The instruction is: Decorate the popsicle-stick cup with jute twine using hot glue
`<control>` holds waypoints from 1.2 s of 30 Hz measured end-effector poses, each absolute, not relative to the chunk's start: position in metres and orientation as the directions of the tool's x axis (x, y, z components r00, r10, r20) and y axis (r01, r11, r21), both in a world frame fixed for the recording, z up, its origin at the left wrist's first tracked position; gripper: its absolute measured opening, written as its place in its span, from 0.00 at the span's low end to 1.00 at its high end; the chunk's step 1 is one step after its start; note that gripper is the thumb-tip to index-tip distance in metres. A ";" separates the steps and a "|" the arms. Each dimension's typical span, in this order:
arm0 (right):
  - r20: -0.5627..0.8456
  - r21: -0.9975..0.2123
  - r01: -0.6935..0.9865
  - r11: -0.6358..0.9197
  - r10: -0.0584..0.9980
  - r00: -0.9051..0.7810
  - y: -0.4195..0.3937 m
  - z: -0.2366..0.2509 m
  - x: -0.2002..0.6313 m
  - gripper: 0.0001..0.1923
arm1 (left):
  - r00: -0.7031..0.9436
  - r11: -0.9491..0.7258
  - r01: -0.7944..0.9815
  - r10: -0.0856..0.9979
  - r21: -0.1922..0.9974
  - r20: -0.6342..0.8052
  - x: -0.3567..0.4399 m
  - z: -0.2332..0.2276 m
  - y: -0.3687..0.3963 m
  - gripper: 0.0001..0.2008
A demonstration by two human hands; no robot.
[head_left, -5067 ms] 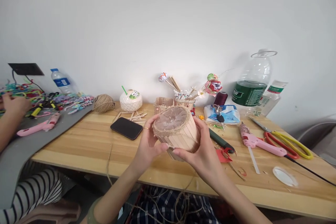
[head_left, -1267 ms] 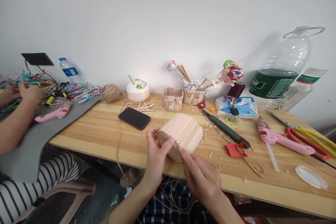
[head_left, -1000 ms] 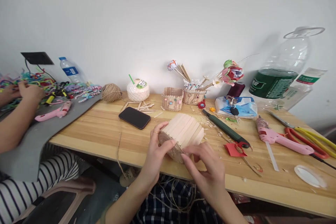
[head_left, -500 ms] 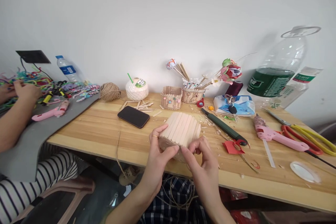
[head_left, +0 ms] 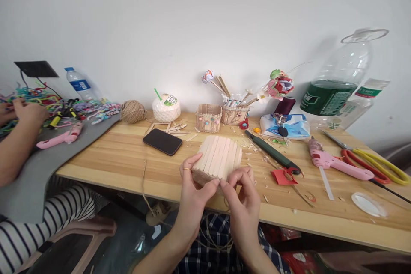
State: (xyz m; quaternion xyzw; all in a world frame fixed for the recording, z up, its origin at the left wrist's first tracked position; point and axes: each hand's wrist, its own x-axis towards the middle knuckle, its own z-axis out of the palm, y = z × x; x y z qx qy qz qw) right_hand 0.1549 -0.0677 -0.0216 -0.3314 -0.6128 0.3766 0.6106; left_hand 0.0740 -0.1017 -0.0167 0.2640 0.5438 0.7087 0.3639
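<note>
A small box of flat craft sticks (head_left: 218, 156) is between my hands at the table's front edge, its stick-covered face up. My left hand (head_left: 194, 188) is closed round its left side, the thumb pressing on the near edge. My right hand (head_left: 242, 192) is closed at the near right corner, thumb and finger pinching twine against the box's side; the fingertips partly hide it. The near side looks brown and twine-covered. Loose jute twine (head_left: 218, 247) hangs in loops over my lap, and a strand (head_left: 143, 184) runs over the table edge to the left.
Behind the box stand two decorated stick baskets (head_left: 208, 119). A phone (head_left: 162, 141), twine ball (head_left: 132, 111) and wrapped coconut (head_left: 166, 108) lie left. On the right are a green-handled tool (head_left: 272, 152), pink glue gun (head_left: 340, 165) and scissors (head_left: 379, 165). Another person's hand (head_left: 30, 113) works far left.
The view has shifted slightly. Both hands remain on the box at its near edge, with the thumbs close together; the box's tilt has changed a little.
</note>
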 end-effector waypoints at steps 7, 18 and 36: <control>0.478 -0.878 -0.008 0.479 0.878 0.011 -0.067 -0.039 0.151 0.06 | -0.620 -0.169 -0.192 0.785 0.967 0.014 0.073 -0.021 -0.101 0.29; 0.348 -0.921 -0.210 0.328 0.935 -0.063 -0.075 -0.044 0.138 0.21 | -0.702 -0.248 -0.221 0.712 0.943 0.022 0.082 -0.026 -0.102 0.30; 0.259 -0.931 -0.287 0.227 0.963 -0.077 -0.082 -0.041 0.141 0.10 | -0.794 -0.400 -0.259 0.607 0.879 0.042 0.097 -0.030 -0.099 0.27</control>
